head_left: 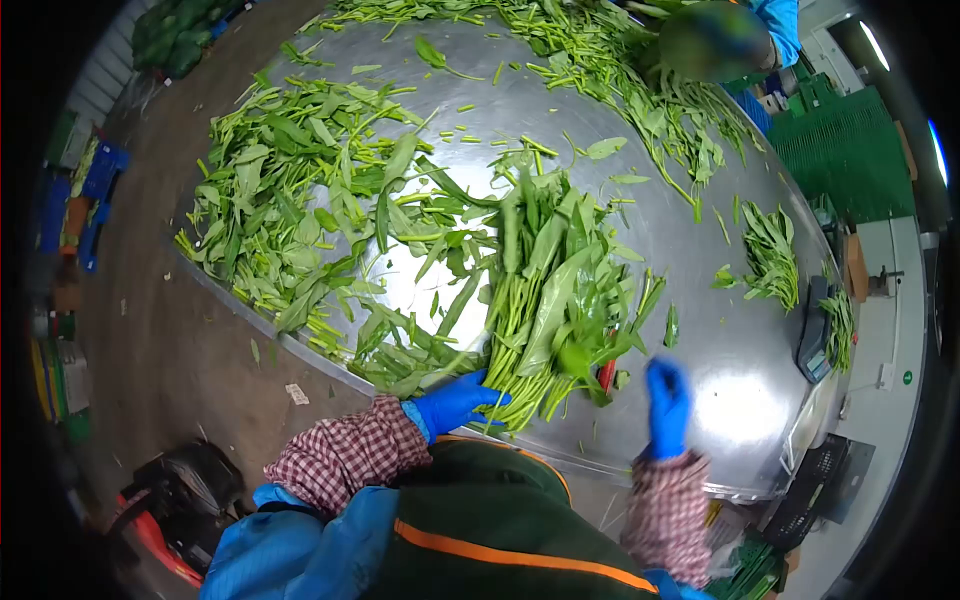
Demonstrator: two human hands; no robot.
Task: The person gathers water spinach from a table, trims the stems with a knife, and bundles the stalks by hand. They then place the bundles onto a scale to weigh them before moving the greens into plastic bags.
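My left hand (458,404), in a blue glove, is closed round the lower stems of a large bunch of leafy green vegetables (545,290) at the table's near edge. The bunch's leaves point away from me. My right hand (668,400), also gloved in blue, hangs over the metal table to the right of the bunch and does not touch it; its fingers are blurred. Between the bunch and my right hand lies a small red object (607,374), partly covered by leaves.
A big heap of greens (270,190) covers the table's left side, and more (650,110) lies along the far side near a co-worker's blue sleeve (778,30). At the right edge are a small bunch (770,255) and a dark scale (815,335).
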